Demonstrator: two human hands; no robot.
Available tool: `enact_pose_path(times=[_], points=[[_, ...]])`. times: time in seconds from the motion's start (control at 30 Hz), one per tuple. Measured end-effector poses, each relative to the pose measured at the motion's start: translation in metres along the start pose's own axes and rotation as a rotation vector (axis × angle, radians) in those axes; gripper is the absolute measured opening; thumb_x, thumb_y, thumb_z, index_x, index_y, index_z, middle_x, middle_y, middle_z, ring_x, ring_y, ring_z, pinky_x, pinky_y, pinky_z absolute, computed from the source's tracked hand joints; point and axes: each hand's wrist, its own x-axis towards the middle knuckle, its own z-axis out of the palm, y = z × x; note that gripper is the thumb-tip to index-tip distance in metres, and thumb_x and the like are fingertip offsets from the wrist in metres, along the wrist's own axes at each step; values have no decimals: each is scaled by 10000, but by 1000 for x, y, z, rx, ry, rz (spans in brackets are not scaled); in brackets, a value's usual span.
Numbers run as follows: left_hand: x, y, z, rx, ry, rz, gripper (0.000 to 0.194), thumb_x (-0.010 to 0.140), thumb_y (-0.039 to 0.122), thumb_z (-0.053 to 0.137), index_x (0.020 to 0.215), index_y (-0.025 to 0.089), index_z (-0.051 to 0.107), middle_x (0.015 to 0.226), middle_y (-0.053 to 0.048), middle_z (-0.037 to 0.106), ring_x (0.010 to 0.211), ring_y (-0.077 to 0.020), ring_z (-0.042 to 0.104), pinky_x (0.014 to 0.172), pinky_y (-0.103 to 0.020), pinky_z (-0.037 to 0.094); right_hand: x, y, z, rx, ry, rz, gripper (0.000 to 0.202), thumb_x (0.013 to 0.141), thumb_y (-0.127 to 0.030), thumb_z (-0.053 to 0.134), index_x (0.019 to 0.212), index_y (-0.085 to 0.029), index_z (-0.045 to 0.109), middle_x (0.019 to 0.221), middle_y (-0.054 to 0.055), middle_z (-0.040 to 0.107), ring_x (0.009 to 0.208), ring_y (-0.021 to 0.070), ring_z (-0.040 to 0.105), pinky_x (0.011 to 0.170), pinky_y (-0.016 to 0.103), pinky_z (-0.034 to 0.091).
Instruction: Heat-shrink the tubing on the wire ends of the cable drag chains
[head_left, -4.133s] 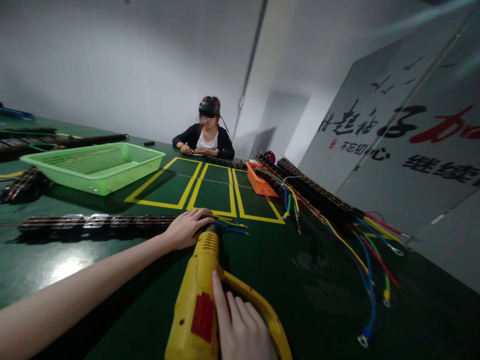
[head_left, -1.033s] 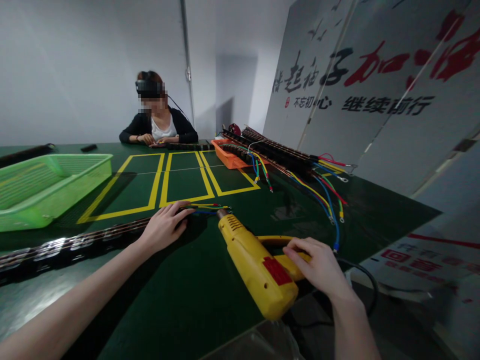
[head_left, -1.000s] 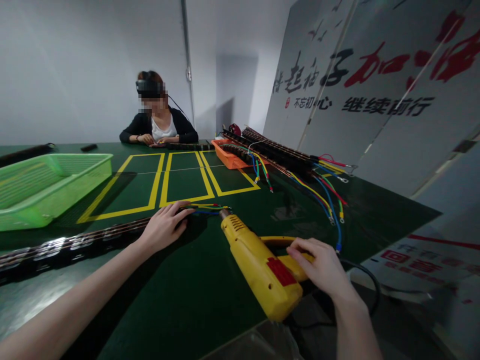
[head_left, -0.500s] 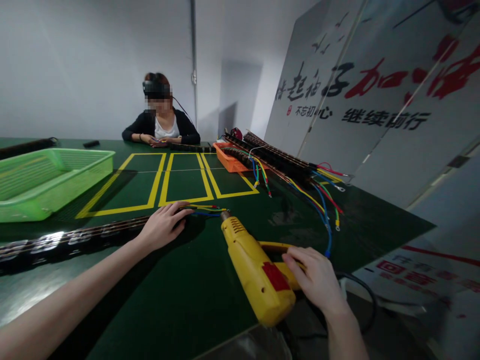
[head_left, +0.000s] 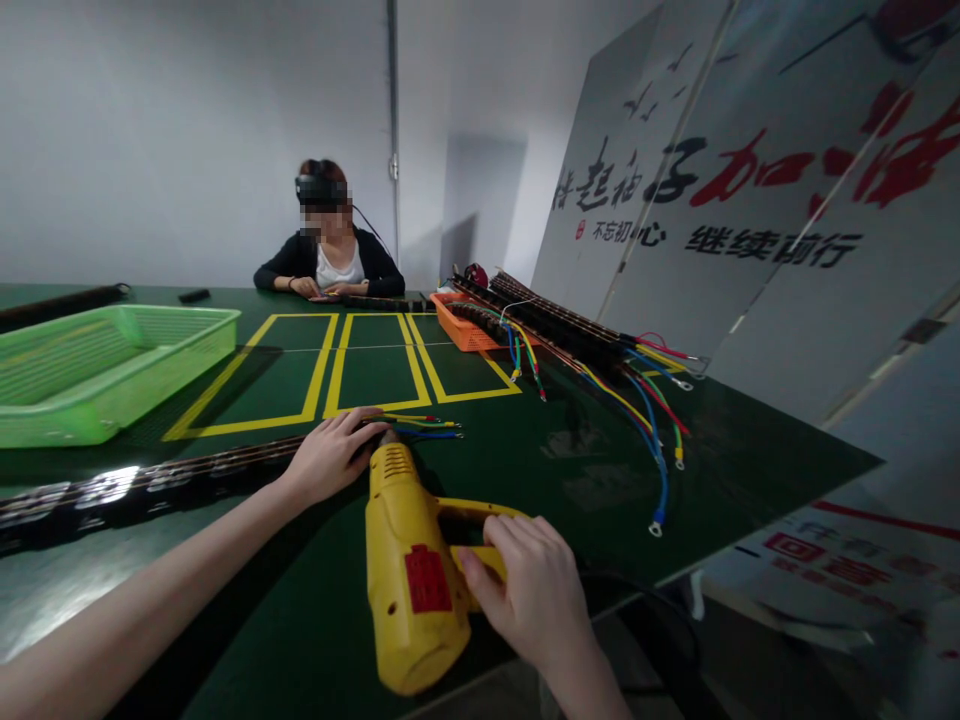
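Lengthwise, the yellow heat gun [head_left: 405, 560] points forward, slightly left, gripped by the right hand [head_left: 534, 590]; left hand [head_left: 331, 458]: grip unclear.

Plastic and metal upon a smooth green tabletop [head_left: 487, 475].
The yellow heat gun [head_left: 412, 600] has hard plastic body, slightly shiny, and its nozzle [head_left: 388, 438] looks like dull metal. The green basket [head_left: 187, 345] is glossy plastic; the orange basket [head_left: 466, 337] – also plastic, perforated. The dark strip [head_left: 172, 480] shines with strong glints – and the ring lug [head_left: 656, 530] is bright metal.
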Motion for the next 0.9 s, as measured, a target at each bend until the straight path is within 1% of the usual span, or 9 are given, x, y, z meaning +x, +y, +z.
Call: enact_pose_path(times=[0.1,0.2,0.33,0.4,0.47,0.57,0.7,0.9], points=[[0,0,-2,-14,-1,-5,361,919,283,406,1251,225,538,1327,-89,500,1171,-252,528,980,-410,469,-1,-5,1,29,17,9,320,939,-403,428,711,-204,530,673,-4,582,662,166,517,669,309,259],[0,0,-2,-16,-4,-8,371,912,270,414,1262,234,531,1326,-86,503,1170,-254,530,979,-414,469,-4,-6,1,61,4,-10,285,944,-391,434,775,-213,579,717,-10,615,711,171,543,711,305,276],[0,-1,-1,-11,-6,-3,370,909,271,420,1258,226,533,1334,-91,498,1172,-260,528,974,-420,471,-9,-13,2,78,-8,-5,286,972,-324,361,862,-221,604,795,5,631,772,184,549,720,307,275],[0,-1,0,-11,-6,-4,368,911,272,417,1256,220,534,1339,-93,494,1172,-261,527,972,-423,473,-11,-15,3,84,-6,12,306,980,-295,325,868,-220,600,805,13,627,772,188,540,710,310,269],[0,0,-1,-15,-3,-4,366,913,268,415,1256,221,535,1338,-93,496,1174,-262,527,972,-429,473,-12,-14,4,95,-11,21,310,978,-307,326,846,-220,592,792,15,620,762,189,534,705,311,268],[0,0,-1,-23,4,1,363,908,263,422,1248,221,541,1335,-96,502,1184,-265,522,977,-438,472,-8,-8,2,117,-31,23,305,970,-350,355,806,-221,578,767,9,615,750,183,539,703,309,275],[0,0,-2,-24,2,-2,372,890,243,427,1242,222,545,1337,-97,501,1178,-264,525,979,-441,475,-3,8,-3,142,-66,30,323,965,-391,376,767,-221,568,743,-8,619,730,164,556,686,299,290],[-1,0,-3,-31,-7,-12,382,888,248,411,1245,243,546,1337,-85,499,1177,-264,526,978,-451,475,1,35,-16,123,-73,39,328,964,-399,388,771,-231,593,751,-19,650,741,152,589,692,290,336]])
